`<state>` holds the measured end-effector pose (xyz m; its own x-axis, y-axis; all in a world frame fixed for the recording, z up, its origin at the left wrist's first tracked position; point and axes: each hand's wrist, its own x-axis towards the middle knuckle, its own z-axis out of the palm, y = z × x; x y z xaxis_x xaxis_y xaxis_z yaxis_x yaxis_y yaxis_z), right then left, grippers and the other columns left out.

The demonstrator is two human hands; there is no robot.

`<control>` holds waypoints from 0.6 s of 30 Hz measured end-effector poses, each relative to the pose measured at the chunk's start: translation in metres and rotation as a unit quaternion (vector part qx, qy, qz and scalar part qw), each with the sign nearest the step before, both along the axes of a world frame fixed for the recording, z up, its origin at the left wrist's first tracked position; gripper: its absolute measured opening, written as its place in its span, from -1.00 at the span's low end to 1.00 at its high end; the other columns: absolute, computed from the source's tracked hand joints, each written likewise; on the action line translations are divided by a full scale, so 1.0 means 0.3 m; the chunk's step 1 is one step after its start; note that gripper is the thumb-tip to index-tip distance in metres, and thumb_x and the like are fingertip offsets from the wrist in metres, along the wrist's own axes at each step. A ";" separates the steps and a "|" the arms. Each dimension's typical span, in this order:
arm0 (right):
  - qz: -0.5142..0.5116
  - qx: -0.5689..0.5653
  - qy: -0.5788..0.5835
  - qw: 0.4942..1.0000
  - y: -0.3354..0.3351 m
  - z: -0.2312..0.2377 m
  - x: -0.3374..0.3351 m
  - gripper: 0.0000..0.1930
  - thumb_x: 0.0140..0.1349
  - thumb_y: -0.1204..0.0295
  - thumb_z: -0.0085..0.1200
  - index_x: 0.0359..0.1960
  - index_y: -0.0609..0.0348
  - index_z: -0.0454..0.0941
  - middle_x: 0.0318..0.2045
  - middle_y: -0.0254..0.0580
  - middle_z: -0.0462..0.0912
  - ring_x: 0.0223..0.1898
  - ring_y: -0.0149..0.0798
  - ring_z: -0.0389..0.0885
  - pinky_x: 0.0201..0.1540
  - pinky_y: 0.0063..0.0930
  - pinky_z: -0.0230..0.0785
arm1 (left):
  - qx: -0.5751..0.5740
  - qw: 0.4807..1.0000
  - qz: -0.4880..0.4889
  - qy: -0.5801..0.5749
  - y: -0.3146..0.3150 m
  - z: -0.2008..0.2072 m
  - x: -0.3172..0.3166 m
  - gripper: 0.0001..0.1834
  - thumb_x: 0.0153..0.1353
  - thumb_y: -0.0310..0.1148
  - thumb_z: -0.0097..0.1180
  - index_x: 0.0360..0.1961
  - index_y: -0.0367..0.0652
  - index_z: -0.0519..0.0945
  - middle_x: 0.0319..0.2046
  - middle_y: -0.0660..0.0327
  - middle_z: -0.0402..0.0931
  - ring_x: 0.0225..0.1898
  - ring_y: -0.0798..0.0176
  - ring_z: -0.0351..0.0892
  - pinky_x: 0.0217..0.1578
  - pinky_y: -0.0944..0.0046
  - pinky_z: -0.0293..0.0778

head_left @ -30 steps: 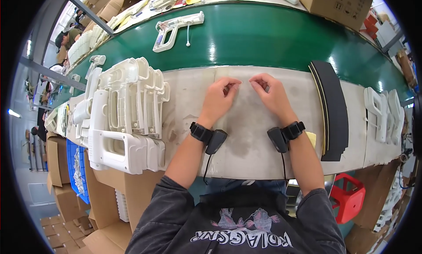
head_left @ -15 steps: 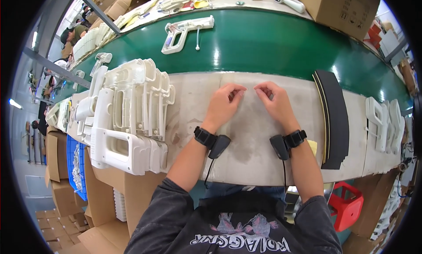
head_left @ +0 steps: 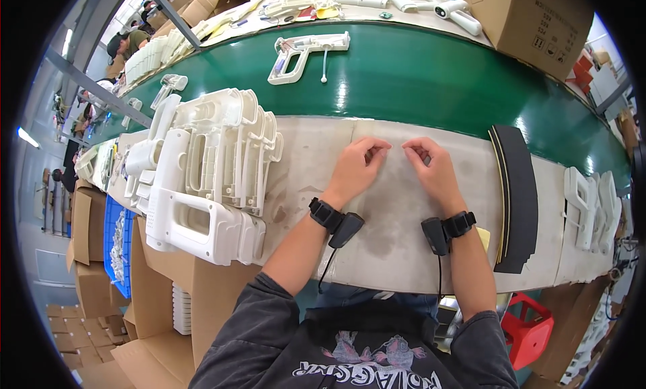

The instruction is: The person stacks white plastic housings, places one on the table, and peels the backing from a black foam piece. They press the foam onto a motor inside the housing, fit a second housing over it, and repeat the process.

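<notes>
My left hand (head_left: 356,168) and my right hand (head_left: 434,170) hover over the worn pale worktable (head_left: 383,214), a small gap between them. On each, the thumb and fingers are drawn together at the tips, and nothing shows in them. Left of my left hand stands a stack of white plastic shells (head_left: 225,147) with grip-shaped openings, several deep. White handle-shaped housings (head_left: 195,221) stand in front of that stack. To the right of my right hand lies a pile of black foam sheets (head_left: 518,207) with thin yellowish edges. Neither hand touches any of these.
Beyond the table runs a green conveyor belt (head_left: 404,73), carrying a half-open white toy-gun shell (head_left: 296,56). More white housings (head_left: 589,207) lie far right. A carton (head_left: 538,26) stands across the belt, a blue crate (head_left: 118,248) lower left, a red stool (head_left: 528,328) lower right.
The whole view has shifted slightly, so everything appears a little further right and lower. Both hands keep nearly the same pinched pose over the table.
</notes>
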<state>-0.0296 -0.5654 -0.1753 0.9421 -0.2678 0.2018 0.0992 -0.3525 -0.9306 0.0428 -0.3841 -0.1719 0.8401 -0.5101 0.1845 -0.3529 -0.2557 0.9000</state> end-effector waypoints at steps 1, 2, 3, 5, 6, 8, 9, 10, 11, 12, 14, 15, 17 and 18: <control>0.001 -0.002 0.003 1.000 0.005 0.001 0.001 -0.90 0.31 0.53 0.13 -0.21 0.27 0.63 -0.42 -0.43 0.59 -0.40 -0.54 0.41 -0.29 -0.61 0.33 | -0.002 1.000 0.001 0.003 0.005 -0.008 0.003 -0.84 0.27 -0.49 0.13 -0.17 -0.19 0.69 -0.27 0.12 0.64 -0.34 0.24 0.64 -0.29 0.27 0.53; -0.002 -0.012 0.007 1.000 0.010 0.003 0.005 -0.90 0.31 0.53 0.13 -0.20 0.26 0.63 -0.40 -0.41 0.61 -0.39 -0.54 0.44 -0.28 -0.62 0.34 | -0.019 1.000 0.006 -0.016 0.009 -0.017 0.008 -0.84 0.29 -0.46 0.15 -0.15 -0.18 0.69 -0.31 0.17 0.65 -0.40 0.32 0.58 -0.33 0.32 0.50; -0.004 -0.024 0.011 1.000 0.017 0.006 0.009 -0.90 0.32 0.52 0.12 -0.20 0.26 0.63 -0.38 -0.40 0.62 -0.38 -0.54 0.47 -0.28 -0.62 0.35 | -0.037 0.999 0.012 -0.034 0.017 -0.027 0.011 -0.84 0.30 -0.44 0.17 -0.14 -0.18 0.70 -0.35 0.21 0.65 -0.46 0.41 0.52 -0.38 0.37 0.46; -0.002 0.000 0.011 1.000 0.003 -0.017 0.017 -0.89 0.33 0.51 0.12 -0.18 0.26 0.63 -0.37 -0.37 0.64 -0.37 -0.53 0.51 -0.28 -0.62 0.37 | -0.037 0.998 0.011 -0.043 0.009 -0.029 0.014 -0.85 0.29 -0.44 0.17 -0.16 -0.18 0.70 -0.36 0.19 0.65 -0.46 0.37 0.54 -0.37 0.35 0.47; -0.004 0.030 0.010 0.999 -0.003 -0.022 0.021 -0.88 0.34 0.49 0.12 -0.17 0.25 0.63 -0.36 -0.35 0.66 -0.37 -0.53 0.54 -0.29 -0.62 0.38 | -0.030 0.998 0.007 -0.054 0.008 -0.029 0.017 -0.86 0.29 -0.44 0.17 -0.17 -0.19 0.69 -0.37 0.17 0.64 -0.46 0.34 0.56 -0.37 0.34 0.48; -0.015 0.024 0.026 0.999 0.002 0.005 0.056 -0.87 0.33 0.47 0.13 -0.18 0.25 0.64 -0.40 -0.36 0.66 -0.41 -0.51 0.55 -0.32 -0.61 0.39 | -0.034 0.997 0.017 -0.064 0.014 -0.038 0.017 -0.86 0.29 -0.44 0.16 -0.18 -0.19 0.69 -0.36 0.15 0.64 -0.44 0.31 0.57 -0.36 0.32 0.49; -0.034 0.024 0.044 0.998 0.017 0.024 0.081 -0.86 0.32 0.45 0.14 -0.19 0.25 0.64 -0.44 -0.37 0.66 -0.44 -0.49 0.56 -0.34 -0.59 0.40 | -0.032 0.997 0.019 -0.071 0.021 -0.043 0.015 -0.87 0.28 -0.45 0.16 -0.20 -0.19 0.70 -0.35 0.14 0.63 -0.43 0.28 0.59 -0.35 0.30 0.51; -0.027 0.015 0.023 0.999 0.019 0.054 0.118 -0.84 0.31 0.42 0.15 -0.20 0.26 0.65 -0.44 -0.32 0.68 -0.45 -0.48 0.59 -0.35 -0.57 0.42 | -0.026 0.995 0.027 -0.097 0.013 -0.038 0.007 -0.88 0.26 -0.45 0.16 -0.21 -0.19 0.68 -0.32 0.14 0.62 -0.39 0.21 0.61 -0.31 0.26 0.53; -0.023 0.012 0.025 0.999 0.029 0.090 0.168 -0.84 0.31 0.42 0.15 -0.20 0.26 0.65 -0.44 -0.32 0.68 -0.45 -0.48 0.59 -0.35 -0.57 0.42 | -0.029 0.995 0.031 -0.095 0.009 -0.034 0.001 -0.88 0.26 -0.45 0.16 -0.21 -0.19 0.68 -0.32 0.14 0.62 -0.39 0.21 0.61 -0.31 0.26 0.53; 0.003 -0.055 0.035 0.998 0.044 0.130 0.229 -0.82 0.32 0.41 0.14 -0.17 0.26 0.64 -0.42 -0.29 0.68 -0.43 -0.47 0.59 -0.33 -0.56 0.43 | -0.033 0.996 0.025 -0.076 0.006 -0.029 -0.003 -0.89 0.23 -0.45 0.15 -0.24 -0.18 0.67 -0.30 0.12 0.62 -0.28 0.11 0.60 -0.24 0.16 0.53; 0.063 -0.148 0.011 0.987 0.088 0.204 0.367 -0.79 0.31 0.39 0.15 -0.13 0.26 0.63 -0.39 -0.23 0.69 -0.41 -0.42 0.60 -0.30 -0.51 0.45 | -0.040 0.997 0.017 -0.059 -0.008 -0.028 -0.006 -0.89 0.20 -0.44 0.15 -0.26 -0.17 0.65 -0.28 0.10 0.63 -0.16 0.01 0.60 -0.17 0.05 0.52; 0.101 -0.168 -0.019 0.980 0.149 0.224 0.449 -0.79 0.29 0.39 0.15 -0.13 0.26 0.63 -0.39 -0.19 0.69 -0.40 -0.38 0.62 -0.29 -0.48 0.46 | -0.021 0.995 0.037 -0.095 0.003 -0.045 -0.009 -0.89 0.21 -0.44 0.13 -0.25 -0.16 0.64 -0.28 0.11 0.63 -0.13 0.01 0.59 -0.15 0.03 0.51; 0.162 -0.254 -0.037 0.953 0.224 0.210 0.627 -0.77 0.28 0.36 0.16 -0.13 0.26 0.64 -0.37 -0.11 0.71 -0.33 -0.21 0.66 -0.19 -0.34 0.49 | -0.010 0.990 0.045 -0.132 -0.003 -0.049 -0.014 -0.88 0.21 -0.43 0.12 -0.24 -0.15 0.64 -0.27 0.12 0.63 -0.11 0.01 0.57 -0.14 0.01 0.50; 0.204 -0.303 -0.001 0.931 0.254 0.209 0.709 -0.73 0.28 0.35 0.15 -0.08 0.27 0.61 -0.24 -0.05 0.69 -0.21 -0.13 0.65 -0.11 -0.27 0.49 | -0.004 0.993 0.036 -0.110 -0.007 -0.038 -0.018 -0.87 0.20 -0.43 0.11 -0.24 -0.14 0.63 -0.27 0.12 0.63 -0.09 0.00 0.56 -0.12 0.00 0.49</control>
<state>0.1832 -0.4894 -0.1125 0.9399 0.2756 0.2016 0.3413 -0.7459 -0.5719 0.0372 -0.3863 -0.1833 0.8130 -0.4485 0.3713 -0.5223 -0.2799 0.8055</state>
